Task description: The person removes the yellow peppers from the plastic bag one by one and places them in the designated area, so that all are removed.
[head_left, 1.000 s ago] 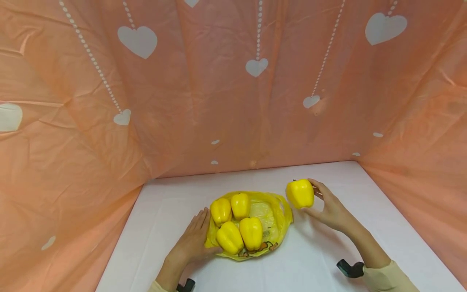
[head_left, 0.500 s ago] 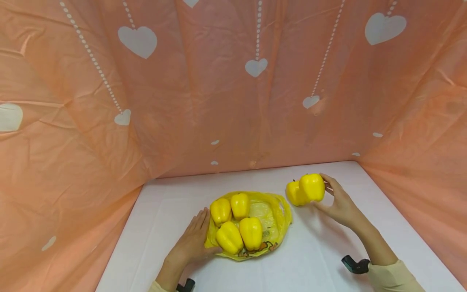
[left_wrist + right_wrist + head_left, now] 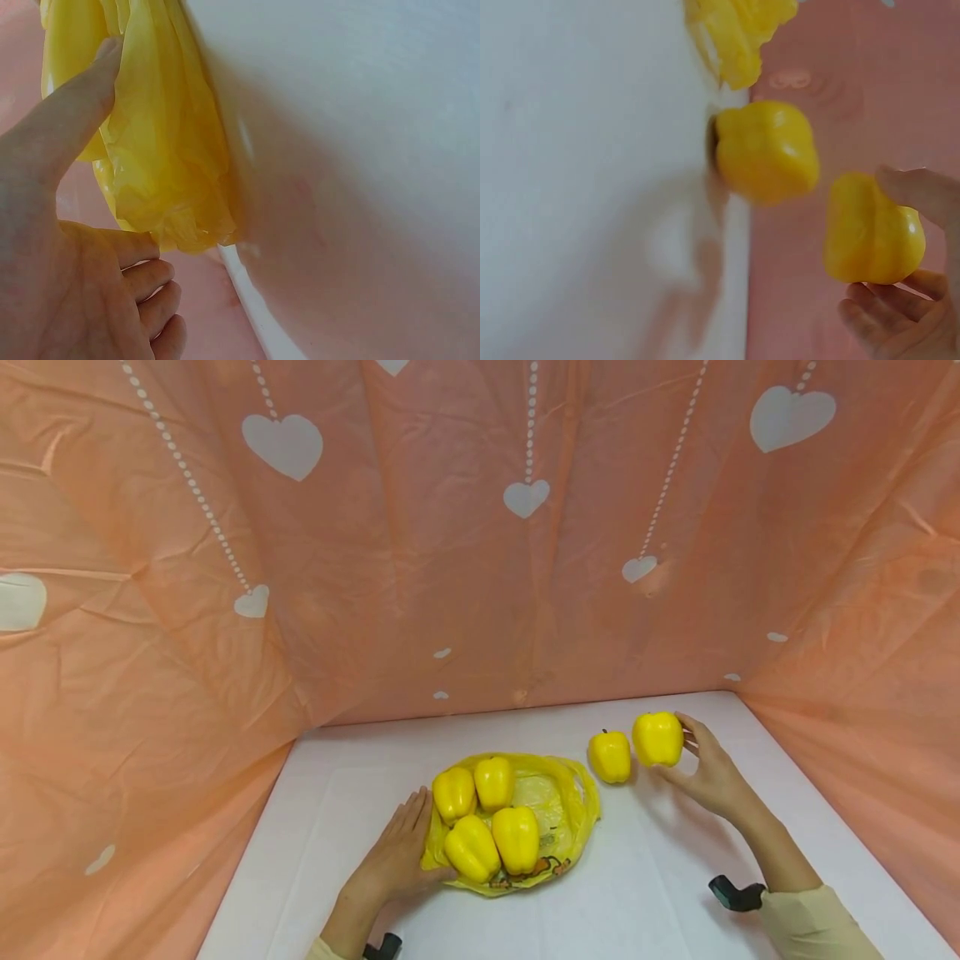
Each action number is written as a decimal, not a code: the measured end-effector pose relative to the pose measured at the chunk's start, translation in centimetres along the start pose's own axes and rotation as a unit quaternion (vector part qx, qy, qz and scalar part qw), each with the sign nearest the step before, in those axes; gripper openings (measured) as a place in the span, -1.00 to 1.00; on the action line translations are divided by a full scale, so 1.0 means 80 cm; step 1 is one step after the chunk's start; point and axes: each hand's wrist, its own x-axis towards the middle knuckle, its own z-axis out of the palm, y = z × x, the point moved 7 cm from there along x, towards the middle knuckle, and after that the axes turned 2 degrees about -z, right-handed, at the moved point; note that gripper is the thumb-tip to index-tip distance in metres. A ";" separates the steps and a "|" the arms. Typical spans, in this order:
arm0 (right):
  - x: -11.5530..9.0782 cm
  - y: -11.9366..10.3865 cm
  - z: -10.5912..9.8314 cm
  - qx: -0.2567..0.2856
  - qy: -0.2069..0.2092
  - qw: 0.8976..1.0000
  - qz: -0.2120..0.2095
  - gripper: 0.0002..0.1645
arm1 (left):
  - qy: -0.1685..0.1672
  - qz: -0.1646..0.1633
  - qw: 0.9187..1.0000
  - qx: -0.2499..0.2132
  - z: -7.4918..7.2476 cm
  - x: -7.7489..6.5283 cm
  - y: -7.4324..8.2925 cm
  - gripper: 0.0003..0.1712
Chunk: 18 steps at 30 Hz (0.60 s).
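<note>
We have the held pepper [image 3: 657,739] in our right hand [image 3: 708,777], thumb on its near side and fingers on its far side, and the right wrist view shows it clear of the worktop [image 3: 330,827]. The relation we would watch is how it lies to the loose pepper [image 3: 609,757]: just to the right of it, with a narrow gap between them, the right hand being on the far side from that gap. The held pepper is nearly as broad as it is long; its grooves run roughly away from us in the head view, so its long axis looks about parallel to the loose pepper's, whose stem shows at the far end. The bag [image 3: 590,797] lies farther left, apart from both, with the four peppers [image 3: 472,850] grouped in its left part. Our left hand [image 3: 397,847] grips nothing: its fingers lie extended along the bag's left side, touching it, the thumb by the near edge. The right hand is clearly the nearer to the loose pepper; the whole bag lies between our left hand and that pepper.
</note>
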 end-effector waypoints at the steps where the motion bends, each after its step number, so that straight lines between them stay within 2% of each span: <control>1: 0.000 0.003 0.000 0.001 -0.002 1.000 0.006 0.13 | 0.000 0.000 1.000 0.001 0.000 0.000 0.000 0.47; 18: 0.008 0.044 0.018 0.022 -0.049 0.996 0.070 0.18 | -0.004 -0.003 1.000 0.002 -0.002 0.001 0.002 0.46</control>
